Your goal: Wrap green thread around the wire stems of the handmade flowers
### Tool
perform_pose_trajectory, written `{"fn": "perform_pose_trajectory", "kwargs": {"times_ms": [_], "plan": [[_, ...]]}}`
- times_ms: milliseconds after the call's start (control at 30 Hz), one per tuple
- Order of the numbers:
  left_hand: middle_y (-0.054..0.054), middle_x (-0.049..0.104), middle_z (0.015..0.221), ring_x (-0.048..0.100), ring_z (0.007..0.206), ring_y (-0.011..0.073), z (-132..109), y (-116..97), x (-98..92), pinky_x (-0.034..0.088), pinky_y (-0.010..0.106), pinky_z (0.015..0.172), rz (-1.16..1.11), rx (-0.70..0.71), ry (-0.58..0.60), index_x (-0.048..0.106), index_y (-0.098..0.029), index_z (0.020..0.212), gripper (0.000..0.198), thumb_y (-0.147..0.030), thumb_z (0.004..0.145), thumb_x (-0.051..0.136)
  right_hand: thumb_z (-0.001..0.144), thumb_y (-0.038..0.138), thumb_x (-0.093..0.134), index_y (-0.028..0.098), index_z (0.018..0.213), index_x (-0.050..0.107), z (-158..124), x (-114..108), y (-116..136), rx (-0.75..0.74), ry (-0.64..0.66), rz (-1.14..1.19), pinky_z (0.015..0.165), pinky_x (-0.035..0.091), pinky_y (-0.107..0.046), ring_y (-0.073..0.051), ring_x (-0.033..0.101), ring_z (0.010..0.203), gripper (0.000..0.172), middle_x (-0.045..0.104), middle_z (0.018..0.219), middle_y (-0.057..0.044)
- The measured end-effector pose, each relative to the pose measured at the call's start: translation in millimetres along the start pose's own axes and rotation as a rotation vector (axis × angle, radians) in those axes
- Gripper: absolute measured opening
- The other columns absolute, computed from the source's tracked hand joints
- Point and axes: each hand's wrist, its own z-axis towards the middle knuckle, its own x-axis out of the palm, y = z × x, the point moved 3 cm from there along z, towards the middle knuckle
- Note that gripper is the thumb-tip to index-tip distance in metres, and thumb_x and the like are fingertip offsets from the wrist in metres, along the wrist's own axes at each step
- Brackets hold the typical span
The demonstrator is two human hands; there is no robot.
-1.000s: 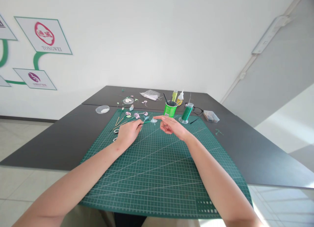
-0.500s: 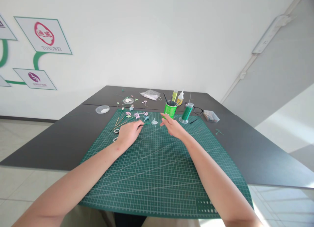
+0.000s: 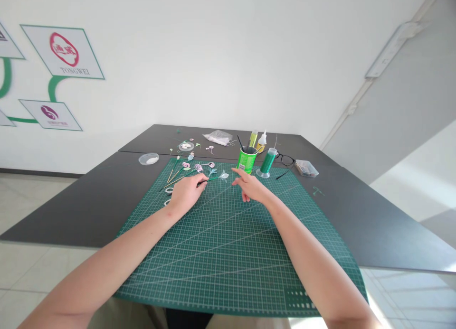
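My left hand is closed in a pinch on the green stem of an artificial flower, whose pale, bluish-white petals point right. My right hand hovers over the green cutting mat, fingers apart: the index stretches left and other fingers hang lower. No thread can be made out between its fingers. Behind it stand a green can holding brushes or sticks and a spool of green thread, tilted on its base. Left of the held flower lie several pink and pale flowers on stems.
Two white rings, maybe tape rolls, lie by my left wrist. Farther off are clear dishes, a plastic bag, a glue bottle, glasses and a clear box. The mat's front edge overhangs the table.
The thread spool has shifted slightly left. More of the held flower's stem shows beside my left hand. My right hand's lower fingers have spread downward.
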Motion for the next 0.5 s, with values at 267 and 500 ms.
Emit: {"fn": "perform_pose_trajectory", "kwargs": {"times_ms": [267,500], "plan": [[0.003,0.079,0.086,0.071,0.07,0.0202,9.0,16.2,14.0,0.054,0.032,0.069,-0.516,-0.05,0.108,0.073,-0.022,0.098,0.019,-0.037,0.088,0.066,0.087,0.016,0.063,0.019,0.097,0.078,5.5,-12.1,1.2,-0.237,-0.348,-0.087,0.078,0.056,-0.029,-0.016,0.067,0.08,0.018,0.075,0.09,-0.006],[0.006,0.079,0.086,0.067,0.066,0.0173,10.3,11.9,15.9,0.053,0.03,0.065,-0.714,-0.108,0.209,0.071,-0.019,0.099,0.024,-0.038,0.085,0.065,0.092,0.015,0.054,0.022,0.133,0.065,7.3,-7.2,-2.6,-0.211,-0.161,0.175,0.044,0.049,-0.022,-0.003,0.054,0.046,0.043,0.065,0.134,-0.01]]}}
